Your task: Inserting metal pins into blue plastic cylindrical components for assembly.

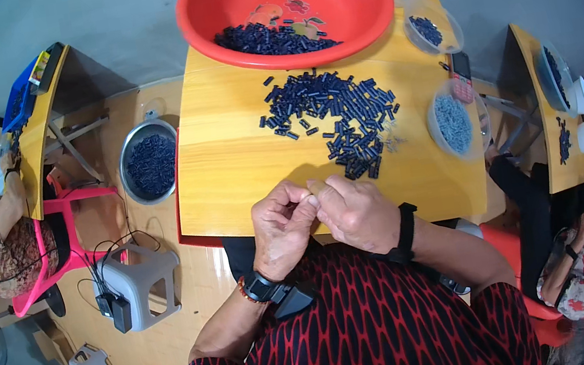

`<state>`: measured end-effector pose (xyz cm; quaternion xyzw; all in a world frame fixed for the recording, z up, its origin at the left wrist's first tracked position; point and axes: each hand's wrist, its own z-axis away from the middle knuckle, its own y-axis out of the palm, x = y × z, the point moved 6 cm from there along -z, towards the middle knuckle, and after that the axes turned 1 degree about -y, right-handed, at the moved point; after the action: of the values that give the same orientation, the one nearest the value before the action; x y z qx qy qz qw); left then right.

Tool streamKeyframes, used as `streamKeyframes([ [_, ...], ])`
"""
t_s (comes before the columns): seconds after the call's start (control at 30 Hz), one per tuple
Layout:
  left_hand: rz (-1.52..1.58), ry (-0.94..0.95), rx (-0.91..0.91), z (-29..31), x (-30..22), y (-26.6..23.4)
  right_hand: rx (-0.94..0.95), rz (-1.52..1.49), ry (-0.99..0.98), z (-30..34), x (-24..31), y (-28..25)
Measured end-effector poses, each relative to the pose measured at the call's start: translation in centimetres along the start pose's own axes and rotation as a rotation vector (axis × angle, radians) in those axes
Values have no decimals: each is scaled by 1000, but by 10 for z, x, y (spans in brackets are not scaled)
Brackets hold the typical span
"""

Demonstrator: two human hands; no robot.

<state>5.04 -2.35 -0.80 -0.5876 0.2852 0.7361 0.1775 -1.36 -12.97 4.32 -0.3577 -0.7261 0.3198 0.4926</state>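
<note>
At the near edge of the yellow table (224, 185), my left hand (282, 226) and my right hand (359, 211) meet with fingertips pinched together. Whatever sits between the fingers is too small or hidden to make out. Just beyond them lies a loose pile of small dark cylindrical pieces (329, 104), its near tip close to my right knuckles. A few thin, pale metallic bits (394, 139) lie at the pile's right side. On the right, a clear plastic tub (451, 123) holds many small grey-blue parts.
A big red basin (359, 26) with more dark pieces stands at the table's far side. Beside it are another clear tub (429, 34) and a red-and-black phone (460, 75). A metal bowl (126, 170) and grey stool (144, 282) are left; people sit at side tables.
</note>
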Motion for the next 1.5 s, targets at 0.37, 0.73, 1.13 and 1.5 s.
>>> streamKeyframes([
  [0.37, -95, 413, -675, 19, -39, -107, -193, -142, 317, 58, -53, -27],
  [0.73, 256, -66, -1056, 47, 92, -256, -212, -119, 348, 74, -78, -38],
  [1.13, -25, 227, -1193, 60, 56, -252, -54, -47, 266, 72, -79, -33],
  [1.5, -253, 235, -225, 11, -18, -33, -142, -115, 238, 63, -64, -45],
])
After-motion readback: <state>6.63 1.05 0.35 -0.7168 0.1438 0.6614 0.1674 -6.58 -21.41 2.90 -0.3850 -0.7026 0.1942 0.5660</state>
